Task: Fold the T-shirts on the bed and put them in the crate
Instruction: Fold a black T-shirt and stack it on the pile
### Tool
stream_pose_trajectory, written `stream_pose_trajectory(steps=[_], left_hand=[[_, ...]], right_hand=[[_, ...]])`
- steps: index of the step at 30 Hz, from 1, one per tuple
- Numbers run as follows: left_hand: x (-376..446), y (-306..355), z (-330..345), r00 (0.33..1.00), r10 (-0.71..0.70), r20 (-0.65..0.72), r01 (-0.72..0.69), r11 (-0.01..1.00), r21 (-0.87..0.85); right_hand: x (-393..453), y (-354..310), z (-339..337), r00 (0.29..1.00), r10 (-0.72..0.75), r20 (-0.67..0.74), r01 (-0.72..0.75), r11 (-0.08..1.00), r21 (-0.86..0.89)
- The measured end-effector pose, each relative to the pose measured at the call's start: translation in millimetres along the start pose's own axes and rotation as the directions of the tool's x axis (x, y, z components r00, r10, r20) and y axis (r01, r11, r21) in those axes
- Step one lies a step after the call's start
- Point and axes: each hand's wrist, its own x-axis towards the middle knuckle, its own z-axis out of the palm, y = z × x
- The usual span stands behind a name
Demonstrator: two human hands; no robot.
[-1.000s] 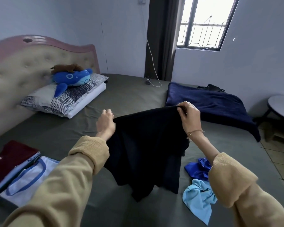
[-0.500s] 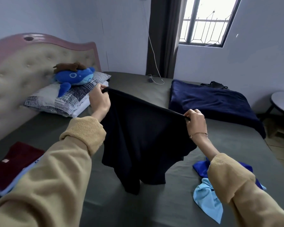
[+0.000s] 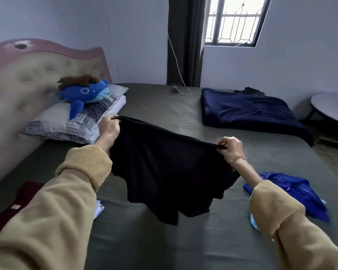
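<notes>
A black T-shirt point(image 3: 164, 168) hangs stretched in the air over the grey-green bed point(image 3: 164, 240). My left hand point(image 3: 109, 128) grips its upper left corner and my right hand point(image 3: 230, 148) pinches its upper right corner. The shirt's lower part droops toward the sheet. A crumpled royal-blue T-shirt point(image 3: 293, 193) lies on the bed at the right, with a light-blue garment point(image 3: 254, 223) peeking out behind my right sleeve. A folded dark-red T-shirt point(image 3: 14, 209) lies at the left, partly hidden by my left sleeve. No crate is in view.
A patterned pillow point(image 3: 74, 121) with a blue plush whale point(image 3: 84, 94) sits by the padded headboard point(image 3: 18, 90). A folded navy blanket point(image 3: 250, 112) lies at the far right of the bed. A round table point(image 3: 332, 106) stands off the bed's right side.
My hands have spread the black shirt's top edge wide apart, the left moving up and left. My right hand has dropped lower. The view has shifted slightly right.
</notes>
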Motion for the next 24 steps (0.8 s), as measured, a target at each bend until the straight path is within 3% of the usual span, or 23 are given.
stream_pose_trajectory(steps=[5,7,9,10,12,14,15,17,19,21,22,24], left_hand=[[12,-6,-22,0.998,0.022,-0.058,-0.021,1.0,0.017],[17,-9,-26,1.0,-0.014,0.005,0.014,1.0,-0.014],[20,-10,-29,0.987,-0.04,0.155,0.045,0.999,-0.027],[19,-9,-30,0.968,-0.049,0.244,0.057,0.998,-0.025],[10,-4,-35,0.898,-0.098,0.429,0.147,0.986,-0.083],[8,-6,-37,0.807,-0.173,0.564,0.265,0.961,-0.084],[8,-9,-39,0.759,-0.215,0.615,0.3,0.953,-0.036],[6,-13,-45,0.624,-0.311,0.717,0.302,0.942,0.146],[0,-15,-47,0.425,-0.443,0.789,0.202,0.896,0.395],[-9,-17,-44,0.237,-0.555,0.798,0.124,0.831,0.542],[-12,-18,-40,0.179,-0.569,0.803,0.106,0.822,0.559],[-16,-17,-27,0.133,-0.573,0.809,0.087,0.819,0.567]], right_hand=[[-18,-16,14,0.984,0.149,-0.097,-0.16,0.98,-0.12],[-24,-20,17,0.97,0.232,-0.076,-0.234,0.972,-0.014],[-29,-27,18,0.958,0.285,0.027,-0.285,0.937,0.202],[-31,-30,18,0.95,0.301,0.076,-0.308,0.878,0.366],[-35,-40,16,0.907,0.387,0.164,-0.376,0.574,0.727],[-39,-47,13,0.84,0.483,0.247,-0.424,0.3,0.854],[-41,-49,13,0.817,0.511,0.266,-0.451,0.28,0.848],[-44,-48,11,0.811,0.524,0.259,-0.502,0.397,0.769],[-49,-42,6,0.791,0.485,0.372,-0.601,0.508,0.617],[-62,-36,-3,0.659,0.414,0.628,-0.713,0.611,0.345],[-67,-34,-7,0.576,0.374,0.727,-0.702,0.682,0.205],[-70,-29,-7,0.463,0.335,0.82,-0.627,0.778,0.036]])
